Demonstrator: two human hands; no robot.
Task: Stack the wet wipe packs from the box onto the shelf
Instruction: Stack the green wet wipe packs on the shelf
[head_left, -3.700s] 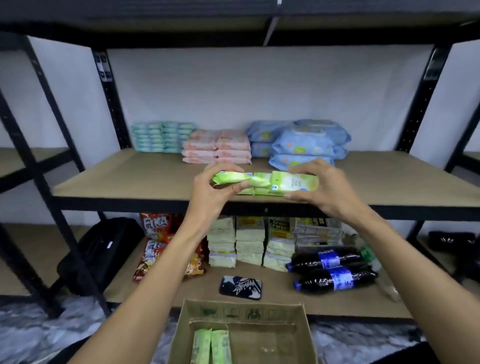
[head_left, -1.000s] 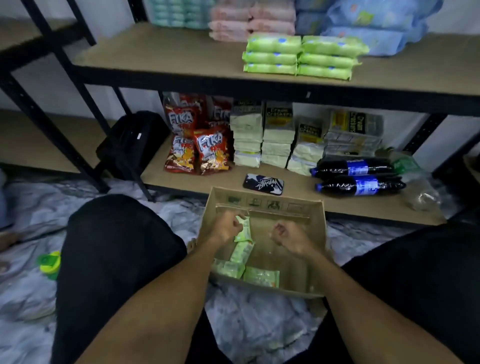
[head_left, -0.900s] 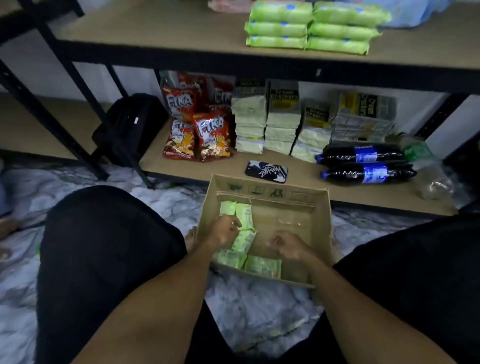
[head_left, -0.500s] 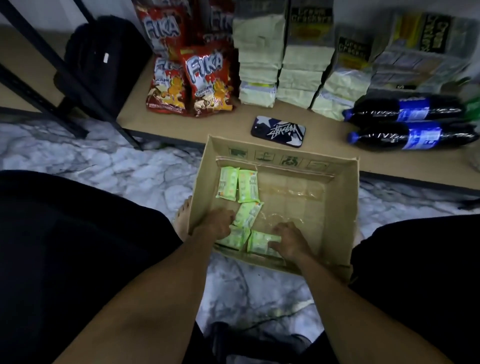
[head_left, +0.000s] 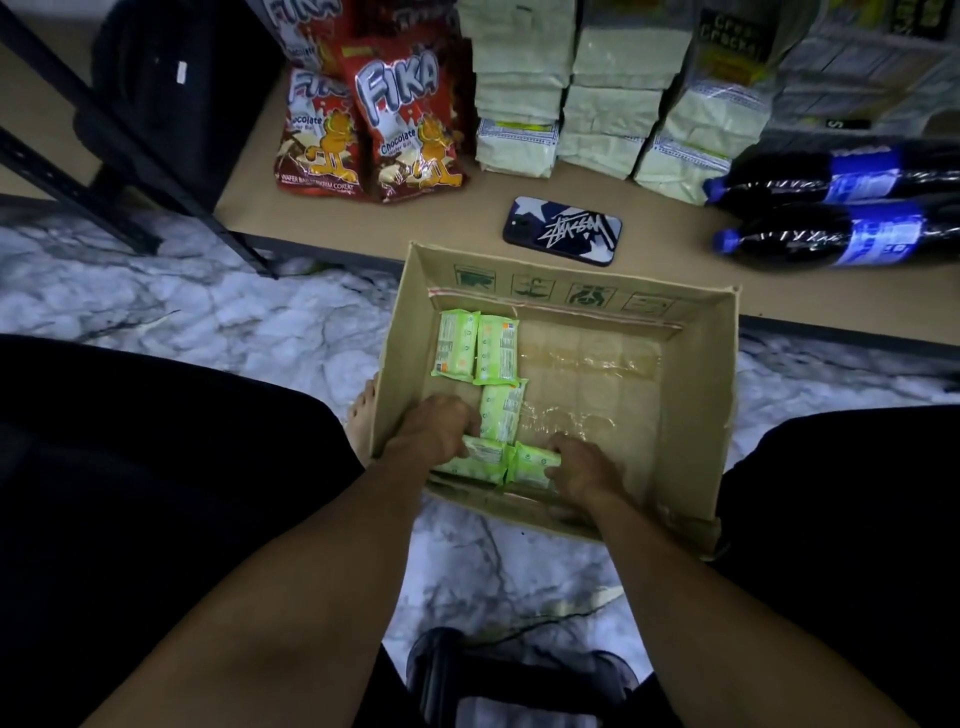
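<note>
Cardboard box (head_left: 722, 364), near wall: we log the left hand (head_left: 434, 428) in a closed grip on one green wipe pack (head_left: 480, 458) and the right hand (head_left: 584, 467) likewise on its neighbour (head_left: 532, 461) (both lying crosswise, end to end), three more packs (head_left: 496, 351) pointing toward the shelf (head_left: 441, 223).

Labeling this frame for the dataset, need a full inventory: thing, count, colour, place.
Wet wipe packs: five, green, in the box; two at the near wall under the hands.
Box: one, brown cardboard, open, on the floor.
Phone: one, dark case, on the low shelf behind the box.
Snack bags: at least three, red, shelf left.
Cracker packs: several stacks, pale, shelf middle.
Bottles: two, dark with blue labels, lying at shelf right.
Bag: one, black, far left.
Left hand: on a near pack.
Right hand: on the other near pack.
</note>
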